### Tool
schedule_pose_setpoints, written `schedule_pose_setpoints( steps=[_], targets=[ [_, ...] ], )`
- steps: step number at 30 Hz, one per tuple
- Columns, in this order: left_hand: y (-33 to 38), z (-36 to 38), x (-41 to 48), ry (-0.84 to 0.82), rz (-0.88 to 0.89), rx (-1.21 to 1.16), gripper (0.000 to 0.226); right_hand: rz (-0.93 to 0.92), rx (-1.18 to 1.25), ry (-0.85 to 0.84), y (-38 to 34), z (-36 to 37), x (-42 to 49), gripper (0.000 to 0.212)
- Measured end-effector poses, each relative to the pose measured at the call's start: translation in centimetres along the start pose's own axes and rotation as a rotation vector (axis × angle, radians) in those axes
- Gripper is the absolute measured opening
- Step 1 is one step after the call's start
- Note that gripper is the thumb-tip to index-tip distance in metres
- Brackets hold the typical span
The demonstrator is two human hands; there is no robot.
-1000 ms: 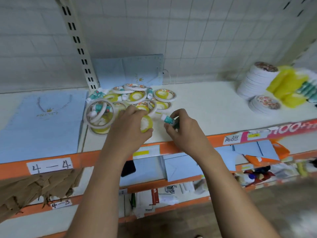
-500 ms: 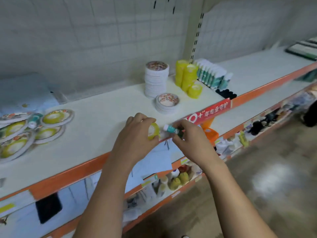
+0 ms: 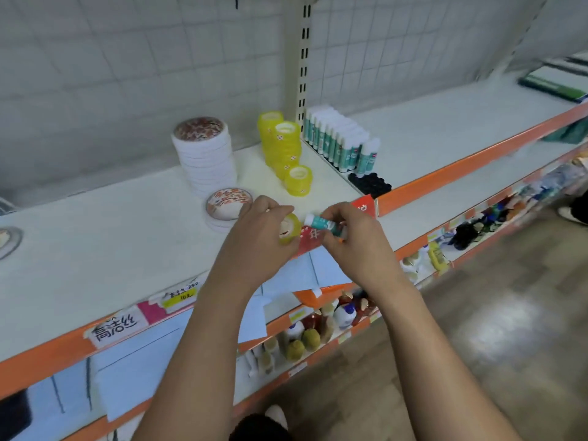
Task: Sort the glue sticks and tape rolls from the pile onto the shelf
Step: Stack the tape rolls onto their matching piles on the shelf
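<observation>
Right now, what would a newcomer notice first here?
At the front edge of the white shelf, the left hand grips a small yellow tape roll and the right hand pinches a teal-and-white glue stick. Behind them stand stacked yellow tape rolls, with a tall stack of flat white tape rolls on their left and a row of upright glue sticks on their right.

Small bottles (image 3: 306, 338) stand below a handwritten label (image 3: 115, 327).
</observation>
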State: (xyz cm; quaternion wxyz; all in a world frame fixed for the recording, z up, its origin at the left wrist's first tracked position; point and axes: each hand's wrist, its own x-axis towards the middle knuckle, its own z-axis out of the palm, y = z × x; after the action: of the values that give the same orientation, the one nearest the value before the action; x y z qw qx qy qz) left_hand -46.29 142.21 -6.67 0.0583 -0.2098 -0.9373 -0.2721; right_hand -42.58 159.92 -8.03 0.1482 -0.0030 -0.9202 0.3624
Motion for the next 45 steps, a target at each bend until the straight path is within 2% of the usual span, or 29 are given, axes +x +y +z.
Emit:
schedule_pose_setpoints(
  steps=[16,21,27,31,34,38,41,45],
  targets=[
    [0.8,3.3,8.4,-0.163,-0.007,0.212,0.057,0.007,0.008,-0.038,3.8,-1.0,8.2,0.016],
    [2.7,3.8,9.9,-0.112,-0.035,0.21,0.055,-0.001,0.005,-0.06,6.5,-2.7,10.0,0.018],
    [6.7,5.7,12.7,0.06,-0.003,0.079,0.039,-0.085,0.039,-0.147,9.4,-5.2,11.9,0.022],
    [8.5,7.7,14.1,0.063,0.006,0.073,0.026,-0.148,0.077,-0.185,11.1,-6.6,13.0,0.028],
    [9.0,8.9,14.3,0.098,-0.056,0.044,0.018,-0.111,0.149,-0.216,12.3,-7.5,13.7,0.039],
    [9.8,10.0,14.2,0.128,-0.125,0.017,0.019,-0.063,0.283,-0.218,13.0,-8.0,14.4,0.05],
    [10.5,10.7,14.1,0.17,-0.167,-0.023,0.025,-0.063,0.317,-0.235,13.1,-7.9,14.8,0.043],
    [10.6,11.1,14.4,0.185,-0.237,-0.043,0.017,-0.121,0.219,-0.29,13.7,-8.0,15.1,0.037]
  ],
)
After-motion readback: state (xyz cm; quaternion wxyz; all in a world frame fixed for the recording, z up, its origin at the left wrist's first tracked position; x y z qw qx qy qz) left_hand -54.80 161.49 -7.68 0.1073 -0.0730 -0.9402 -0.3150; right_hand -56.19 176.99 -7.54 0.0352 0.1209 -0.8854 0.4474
